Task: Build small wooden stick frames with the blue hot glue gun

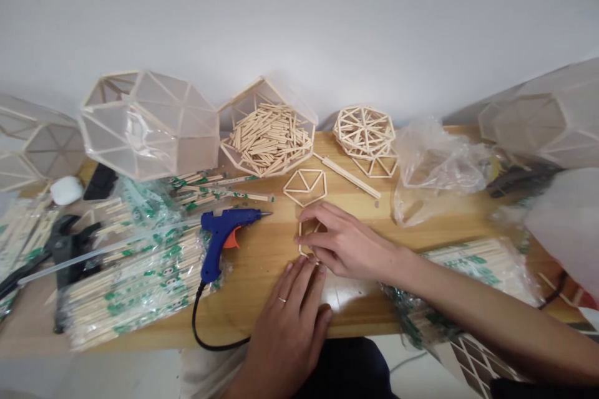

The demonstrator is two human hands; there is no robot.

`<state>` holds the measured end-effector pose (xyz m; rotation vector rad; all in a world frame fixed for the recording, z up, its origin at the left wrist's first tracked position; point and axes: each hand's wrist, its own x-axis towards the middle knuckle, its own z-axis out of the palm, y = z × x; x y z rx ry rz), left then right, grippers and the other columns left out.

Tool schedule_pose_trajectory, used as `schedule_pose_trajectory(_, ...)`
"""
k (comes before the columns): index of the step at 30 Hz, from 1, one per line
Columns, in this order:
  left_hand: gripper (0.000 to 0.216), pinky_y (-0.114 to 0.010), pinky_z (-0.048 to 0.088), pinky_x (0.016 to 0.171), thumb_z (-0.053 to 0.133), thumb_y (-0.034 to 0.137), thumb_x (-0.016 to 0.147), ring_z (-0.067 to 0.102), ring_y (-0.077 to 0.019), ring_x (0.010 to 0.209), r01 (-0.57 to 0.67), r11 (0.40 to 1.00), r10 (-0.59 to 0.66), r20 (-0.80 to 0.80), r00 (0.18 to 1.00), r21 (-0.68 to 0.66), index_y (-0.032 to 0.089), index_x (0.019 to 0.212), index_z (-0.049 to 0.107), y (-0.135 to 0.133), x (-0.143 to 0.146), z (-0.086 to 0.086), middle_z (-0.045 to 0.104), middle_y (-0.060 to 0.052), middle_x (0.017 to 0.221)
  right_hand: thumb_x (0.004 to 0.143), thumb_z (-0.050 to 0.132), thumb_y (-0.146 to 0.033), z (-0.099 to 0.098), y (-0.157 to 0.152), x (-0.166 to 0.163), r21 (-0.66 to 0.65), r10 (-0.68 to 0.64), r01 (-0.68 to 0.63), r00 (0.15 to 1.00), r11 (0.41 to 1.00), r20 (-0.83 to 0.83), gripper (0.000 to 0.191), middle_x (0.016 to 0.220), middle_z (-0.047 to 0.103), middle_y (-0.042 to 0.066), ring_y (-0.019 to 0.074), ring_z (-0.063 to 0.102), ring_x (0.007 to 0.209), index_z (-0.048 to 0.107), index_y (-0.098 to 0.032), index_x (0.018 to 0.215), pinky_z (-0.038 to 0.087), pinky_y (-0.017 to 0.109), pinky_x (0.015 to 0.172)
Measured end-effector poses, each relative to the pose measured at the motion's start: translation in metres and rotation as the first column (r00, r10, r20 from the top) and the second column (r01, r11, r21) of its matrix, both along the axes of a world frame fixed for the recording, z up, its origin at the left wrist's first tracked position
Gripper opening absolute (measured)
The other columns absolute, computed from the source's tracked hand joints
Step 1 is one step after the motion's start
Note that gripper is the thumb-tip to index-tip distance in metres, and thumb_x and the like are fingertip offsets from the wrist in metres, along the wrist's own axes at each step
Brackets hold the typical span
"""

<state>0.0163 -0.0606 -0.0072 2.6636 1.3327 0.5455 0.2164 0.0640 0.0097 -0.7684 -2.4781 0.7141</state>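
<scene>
On the wooden table before me lies a small frame of thin wooden sticks, partly hidden under my fingers. My right hand reaches over it from the right, its bent fingers gripping the frame at the left and top sides. My left hand, with a ring on one finger, lies flat with fingers stretched out, their tips at the frame's near edge. Just beyond is another stick frame, five-sided with inner struts. To the left a blue glue gun with an orange trigger lies on its side, nozzle pointing right.
A faceted bowl holds many short sticks. Stacked stick frames, long sticks and a clear plastic bag lie right of it. Packs of wrapped chopsticks, black-handled cutters and a large faceted shade occupy the left.
</scene>
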Motion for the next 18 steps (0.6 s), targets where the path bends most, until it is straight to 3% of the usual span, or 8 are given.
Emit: schedule_pose_trajectory(18,0.049,-0.046,0.052,0.119,0.055,0.026,0.105,0.06,-0.0318,0.144,-0.003,1.0,0.003,-0.003,1.0,-0.015,0.007,0.149,0.058,-0.0003,-0.0004,-0.0013,0.065,-0.017,0.153,0.09,0.058,0.002,-0.0082,0.0069,0.0042,-0.058,0.017,-0.02,0.998,0.998,-0.054,0.042,0.128,0.064,0.014,0.0276,0.059,0.126,0.08,-0.019,0.118,0.056,0.049,0.109)
